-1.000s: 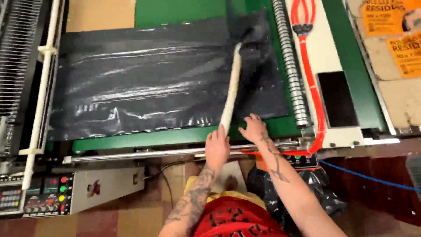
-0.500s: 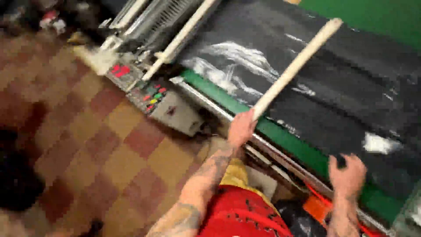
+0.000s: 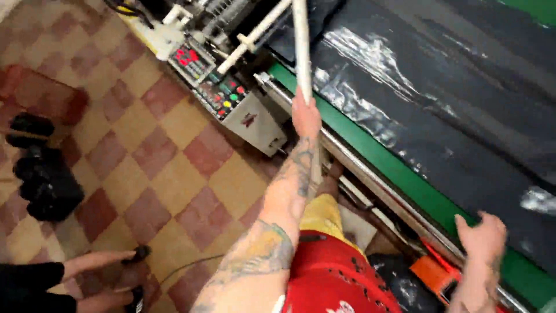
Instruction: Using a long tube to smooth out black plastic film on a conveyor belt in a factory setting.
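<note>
A checkered red-and-tan tile floor (image 3: 156, 168) lies left of the green-edged machine bed (image 3: 370, 152), where black plastic sheeting (image 3: 463, 116) is spread. The left hand (image 3: 306, 116) is clenched around a long white tube (image 3: 301, 46) at the bed's near edge, seemingly mid-lift. The right hand (image 3: 482, 236) hovers spread-fingered, holding nothing, by the near-right edge.

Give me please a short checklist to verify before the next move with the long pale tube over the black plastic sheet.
1. Left hand closed around the long pale tube: ok.
2. Right hand free, open beside the green table edge: ok.
3. Black plastic sheet flat: not ok, wrinkles show.
4. Far end of the tube: cannot tell, out of frame.
5. Another person's hands low over the checked floor, apart from the tube: ok.
6. Control panel with coloured buttons untouched: ok.
</note>
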